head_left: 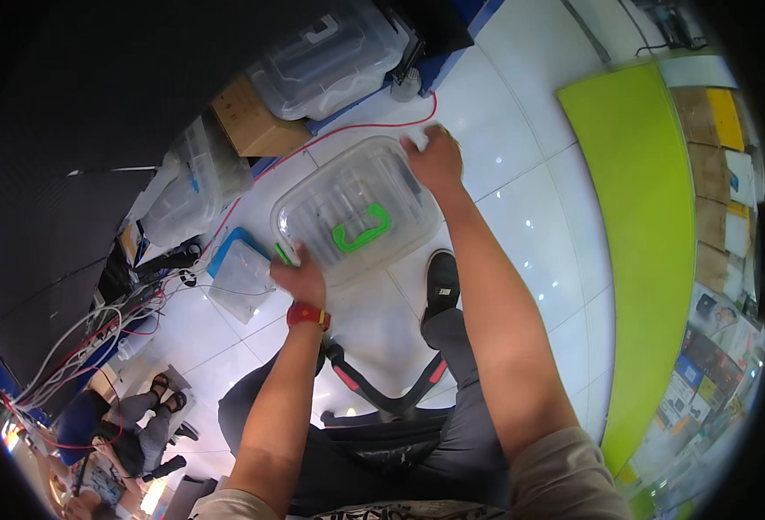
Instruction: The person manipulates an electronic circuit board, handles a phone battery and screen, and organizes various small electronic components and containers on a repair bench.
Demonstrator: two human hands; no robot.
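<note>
A clear plastic storage box (313, 204) with a lid sits on the floor in front of me, a green carry handle (362, 230) on its lid. My left hand (300, 277), a red watch on its wrist, is closed at the box's near-left end beside a green latch (282, 252). At the far-right end my right hand (437, 163) is curled around the box's edge, its fingertips partly hidden. Through the cloudy lid I cannot make out any contents.
Left of the box lie a clear bin with a blue edge (242, 277) and tangled cables (110, 334). Beyond stand a cardboard box (257, 126), another clear bin (335, 65) and a red cable (348, 127). A green panel (638, 225) curves along the right. Someone sits at lower left.
</note>
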